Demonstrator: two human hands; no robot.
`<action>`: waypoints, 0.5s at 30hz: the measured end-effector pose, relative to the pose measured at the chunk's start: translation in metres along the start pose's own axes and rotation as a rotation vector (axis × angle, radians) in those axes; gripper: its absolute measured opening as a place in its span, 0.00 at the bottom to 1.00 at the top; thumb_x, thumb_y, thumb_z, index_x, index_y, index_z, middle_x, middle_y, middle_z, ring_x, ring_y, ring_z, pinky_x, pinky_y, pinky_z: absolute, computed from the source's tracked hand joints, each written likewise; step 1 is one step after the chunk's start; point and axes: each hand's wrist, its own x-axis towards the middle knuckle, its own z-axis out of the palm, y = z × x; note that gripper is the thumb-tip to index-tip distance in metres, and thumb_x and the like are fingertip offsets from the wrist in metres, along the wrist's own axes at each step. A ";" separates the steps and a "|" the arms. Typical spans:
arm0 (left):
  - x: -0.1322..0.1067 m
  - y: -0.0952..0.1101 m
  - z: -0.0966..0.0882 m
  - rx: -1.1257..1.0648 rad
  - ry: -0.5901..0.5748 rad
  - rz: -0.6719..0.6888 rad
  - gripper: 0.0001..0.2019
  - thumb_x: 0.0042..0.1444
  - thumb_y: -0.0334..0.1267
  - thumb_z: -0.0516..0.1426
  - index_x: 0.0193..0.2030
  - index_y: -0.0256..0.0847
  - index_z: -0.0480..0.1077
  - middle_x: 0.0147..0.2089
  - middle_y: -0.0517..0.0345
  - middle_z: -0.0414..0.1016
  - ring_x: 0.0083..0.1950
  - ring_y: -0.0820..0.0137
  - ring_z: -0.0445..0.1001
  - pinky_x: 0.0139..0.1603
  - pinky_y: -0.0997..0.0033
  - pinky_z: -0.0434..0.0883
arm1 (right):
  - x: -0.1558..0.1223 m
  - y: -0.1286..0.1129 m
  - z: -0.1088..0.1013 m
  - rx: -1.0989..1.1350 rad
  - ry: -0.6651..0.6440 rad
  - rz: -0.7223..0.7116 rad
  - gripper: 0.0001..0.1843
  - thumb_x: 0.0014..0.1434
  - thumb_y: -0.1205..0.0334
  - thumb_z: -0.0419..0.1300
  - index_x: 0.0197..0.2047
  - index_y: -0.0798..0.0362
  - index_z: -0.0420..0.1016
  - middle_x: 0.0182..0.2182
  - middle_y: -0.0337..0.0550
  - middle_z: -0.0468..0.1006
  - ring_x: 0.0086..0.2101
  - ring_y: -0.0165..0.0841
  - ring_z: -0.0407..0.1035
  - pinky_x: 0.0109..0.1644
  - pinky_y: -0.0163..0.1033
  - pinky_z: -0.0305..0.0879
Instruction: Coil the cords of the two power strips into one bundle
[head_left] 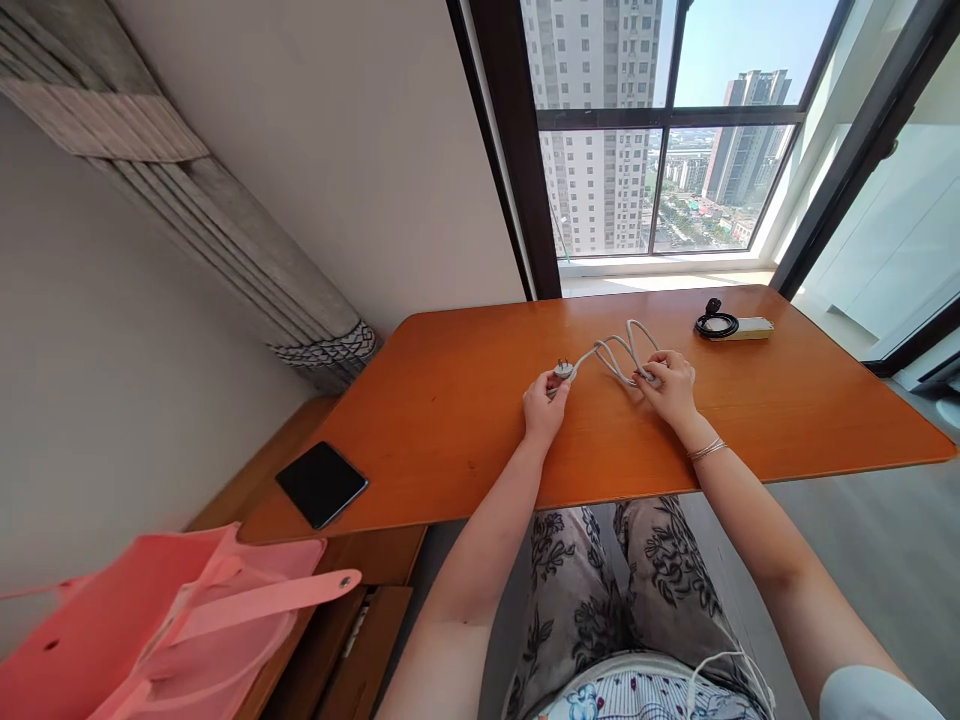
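Observation:
My left hand [546, 402] pinches a white plug [563, 370], its metal prongs pointing up and away from me. From the plug a white power cord [616, 347] runs in loose loops over the table to the right. My right hand [667, 386] is closed on the cord's other part, with a pale end piece partly hidden by the fingers. Both hands are just above the orange-brown table [450, 400], a short gap apart.
At the back right lies a pale power strip [750, 328] with a coiled black cord [716, 322]. A dark tablet [322, 484] rests at the table's left corner. A pink bag [172, 620] stands at lower left. Beyond the table is a window [664, 130].

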 end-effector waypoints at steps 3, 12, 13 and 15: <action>0.002 -0.004 0.001 -0.188 0.122 -0.059 0.14 0.57 0.45 0.63 0.47 0.42 0.76 0.44 0.51 0.81 0.46 0.62 0.79 0.52 0.60 0.74 | 0.000 -0.005 -0.001 -0.049 -0.156 -0.061 0.09 0.62 0.54 0.67 0.35 0.50 0.82 0.41 0.47 0.76 0.43 0.40 0.67 0.51 0.45 0.58; 0.015 0.004 -0.007 -0.640 0.323 -0.227 0.09 0.53 0.43 0.64 0.38 0.42 0.77 0.42 0.56 0.82 0.43 0.68 0.78 0.46 0.68 0.73 | 0.003 -0.006 -0.014 -0.096 -0.286 -0.101 0.08 0.65 0.56 0.63 0.36 0.50 0.81 0.44 0.47 0.79 0.48 0.42 0.69 0.54 0.47 0.56; 0.016 0.005 -0.009 -0.650 0.356 -0.239 0.08 0.53 0.43 0.64 0.37 0.42 0.77 0.40 0.56 0.81 0.41 0.69 0.78 0.44 0.70 0.72 | 0.004 -0.001 -0.017 -0.084 -0.263 -0.073 0.09 0.65 0.56 0.62 0.38 0.50 0.81 0.44 0.47 0.79 0.47 0.42 0.69 0.53 0.46 0.57; 0.019 0.007 -0.014 -0.683 0.410 -0.262 0.09 0.52 0.42 0.66 0.37 0.41 0.76 0.37 0.59 0.80 0.37 0.73 0.76 0.40 0.74 0.70 | 0.005 0.011 -0.024 -0.075 -0.210 -0.007 0.11 0.66 0.53 0.61 0.40 0.50 0.81 0.42 0.48 0.79 0.45 0.41 0.71 0.51 0.45 0.59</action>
